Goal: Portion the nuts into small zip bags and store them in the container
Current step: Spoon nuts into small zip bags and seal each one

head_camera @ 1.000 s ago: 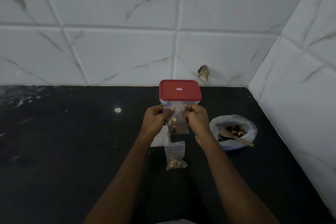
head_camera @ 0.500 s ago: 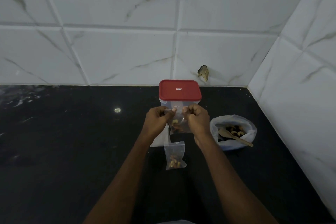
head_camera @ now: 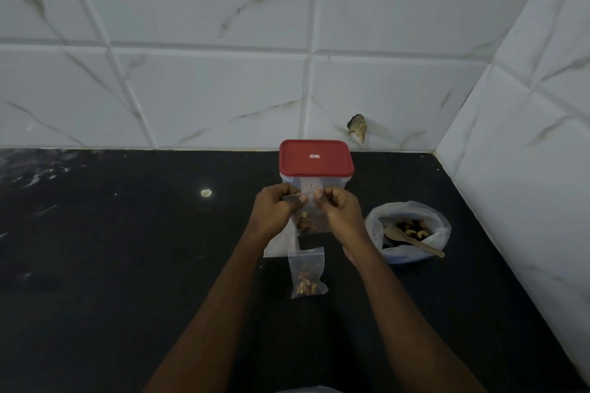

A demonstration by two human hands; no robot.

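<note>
Holding small zip bag [head_camera: 314, 212] of nuts [head_camera: 305, 223] up just in front of container [head_camera: 314, 183], red lid [head_camera: 316, 158] on. Pinching bag's top strip at both ends: with left hand [head_camera: 274, 210], fingers curled, thumb against strip; with right hand [head_camera: 341, 212], same curled pinch. On black counter [head_camera: 127, 265], nearer the body: second zip bag [head_camera: 307, 274], filled, lying flat. Partly under left hand, pale flat sheet [head_camera: 279, 244]. To the right, open plastic bag [head_camera: 437, 223] of nuts, wooden spoon [head_camera: 413, 241] in it.

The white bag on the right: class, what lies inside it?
Inside the white bag, a wooden spoon rests on mixed nuts, handle poking over the rim. The bag's folds hide how deep the nuts go.
</note>
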